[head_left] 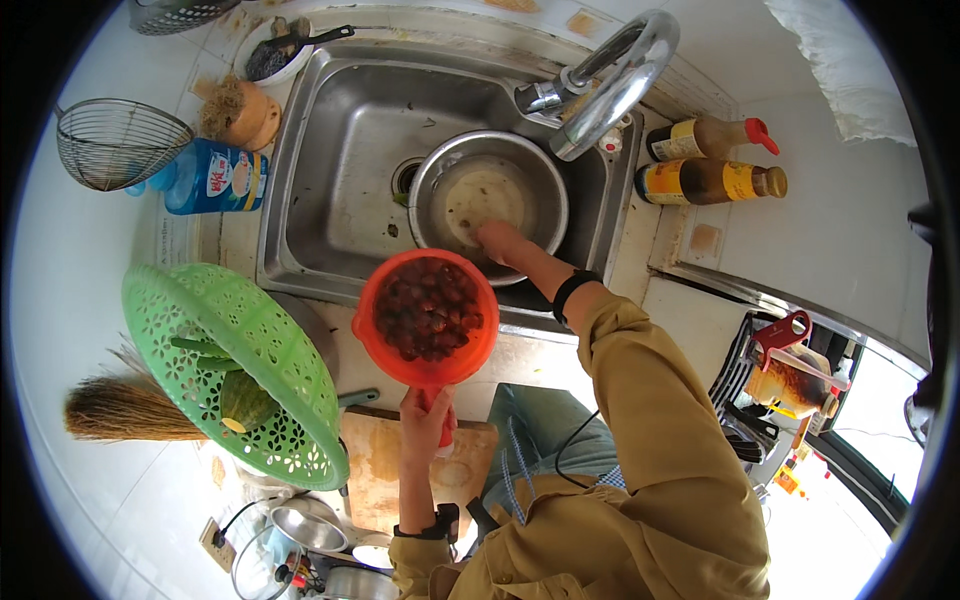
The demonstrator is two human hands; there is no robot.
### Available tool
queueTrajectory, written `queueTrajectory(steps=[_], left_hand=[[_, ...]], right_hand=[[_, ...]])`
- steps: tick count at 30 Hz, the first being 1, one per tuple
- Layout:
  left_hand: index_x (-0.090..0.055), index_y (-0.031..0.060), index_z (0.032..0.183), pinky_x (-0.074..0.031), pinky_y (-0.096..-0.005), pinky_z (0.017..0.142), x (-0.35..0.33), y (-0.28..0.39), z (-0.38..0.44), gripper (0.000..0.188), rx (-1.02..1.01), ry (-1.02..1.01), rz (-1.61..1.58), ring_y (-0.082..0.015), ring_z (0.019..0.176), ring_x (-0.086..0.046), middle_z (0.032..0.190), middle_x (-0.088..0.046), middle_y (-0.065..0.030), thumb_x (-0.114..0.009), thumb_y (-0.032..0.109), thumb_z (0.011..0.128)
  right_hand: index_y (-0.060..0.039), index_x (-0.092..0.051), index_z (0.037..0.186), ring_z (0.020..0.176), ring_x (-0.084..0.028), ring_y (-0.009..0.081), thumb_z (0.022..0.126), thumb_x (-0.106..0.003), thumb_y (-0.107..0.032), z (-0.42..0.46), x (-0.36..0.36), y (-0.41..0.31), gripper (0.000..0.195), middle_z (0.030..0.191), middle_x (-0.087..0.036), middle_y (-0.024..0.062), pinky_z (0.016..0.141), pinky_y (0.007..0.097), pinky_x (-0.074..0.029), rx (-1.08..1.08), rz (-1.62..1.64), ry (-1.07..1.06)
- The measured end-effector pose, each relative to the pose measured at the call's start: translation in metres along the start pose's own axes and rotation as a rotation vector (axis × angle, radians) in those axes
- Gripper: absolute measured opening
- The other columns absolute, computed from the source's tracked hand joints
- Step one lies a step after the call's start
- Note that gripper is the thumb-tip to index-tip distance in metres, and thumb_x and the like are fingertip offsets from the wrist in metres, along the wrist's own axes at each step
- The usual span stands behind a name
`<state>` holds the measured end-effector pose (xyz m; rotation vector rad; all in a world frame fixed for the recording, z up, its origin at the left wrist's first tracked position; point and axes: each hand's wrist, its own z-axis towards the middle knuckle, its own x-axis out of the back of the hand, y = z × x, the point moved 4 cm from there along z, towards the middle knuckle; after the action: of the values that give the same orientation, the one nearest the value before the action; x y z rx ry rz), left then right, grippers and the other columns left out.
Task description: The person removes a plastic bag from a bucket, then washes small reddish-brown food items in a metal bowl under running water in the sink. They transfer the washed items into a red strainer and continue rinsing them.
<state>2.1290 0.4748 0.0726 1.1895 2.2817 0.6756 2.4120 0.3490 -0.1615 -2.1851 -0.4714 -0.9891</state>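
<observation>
My left hand (426, 414) grips the handle of a red plastic dipper (364, 319), held level over the sink's front edge. Dark red dried fruits (427, 307), apparently jujubes, lie in it. My right hand (501, 241) reaches into a stainless steel bowl (550, 191) of cloudy water. Its fingertips are low in the bowl and hard to make out, so I cannot tell whether they hold anything. The bowl rests inside the steel sink (337, 142), beside the drain (406, 177). Small dark bits are in the water.
A chrome faucet (637, 71) arches above the bowl. At left, a green plastic basket (300, 375) holds a squash (249, 401). Blue detergent (214, 178) stands left of the sink, two sauce bottles (705, 181) right. A wooden cutting board (375, 465) lies below the dipper.
</observation>
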Motion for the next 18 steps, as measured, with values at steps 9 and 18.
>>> queueTrajectory(steps=[9, 18], left_hand=[[-0.057, 0.0038, 0.105, -0.044, -0.0251, 0.047, 0.0, 0.0, 0.0, 0.014, -0.007, -0.026, 0.021, -0.011, 0.051, -0.053, 0.07, -0.056, -0.0024, -0.064, 0.014, 0.098], [-0.059, 0.0032, 0.106, -0.044, -0.0255, 0.047, -0.001, -0.001, 0.001, 0.014, -0.02, -0.023, -0.017, -0.0094, 0.051, -0.054, 0.068, -0.057, -0.0011, -0.066, 0.011, 0.097]], right_hand=[[-0.0042, -0.07, 0.097, 0.095, -0.068, 0.0395, 0.083, -0.064, -0.013, 0.006, 0.045, 0.002, 0.017, 0.1, -0.068, 0.0242, 0.084, 0.0466, -0.054, -0.163, 0.232, 0.095], [-0.0043, -0.073, 0.09, 0.089, -0.07, 0.037, 0.079, -0.064, -0.009, 0.03, 0.022, -0.02, 0.015, 0.092, -0.071, 0.0191, 0.08, 0.0457, -0.056, 0.029, -0.093, 0.205]])
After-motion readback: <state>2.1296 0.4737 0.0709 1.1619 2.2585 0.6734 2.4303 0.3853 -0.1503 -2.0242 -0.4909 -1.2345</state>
